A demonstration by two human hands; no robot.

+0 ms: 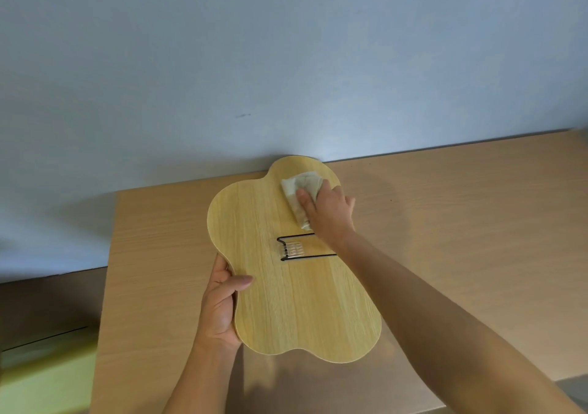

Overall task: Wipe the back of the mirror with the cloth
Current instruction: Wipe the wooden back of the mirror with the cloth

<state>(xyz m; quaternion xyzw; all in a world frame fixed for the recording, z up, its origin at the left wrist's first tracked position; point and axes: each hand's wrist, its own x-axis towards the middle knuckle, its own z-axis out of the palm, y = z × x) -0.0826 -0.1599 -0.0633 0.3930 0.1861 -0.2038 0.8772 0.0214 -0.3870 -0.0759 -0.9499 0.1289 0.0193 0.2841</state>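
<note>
The mirror (286, 302) is turned back side up, a wavy-edged light wood panel tilted over the table. A black wire stand with a clear clip (294, 249) sits at its middle. My left hand (221, 305) grips the panel's left edge, thumb on top. My right hand (329, 213) presses a crumpled white cloth (300, 189) onto the panel's far upper right part.
The wooden table (461, 222) runs from the middle to the right, against a pale blue wall (286, 63). Left of the table lie a brown floor (47, 305) and a yellow-green surface (44, 378).
</note>
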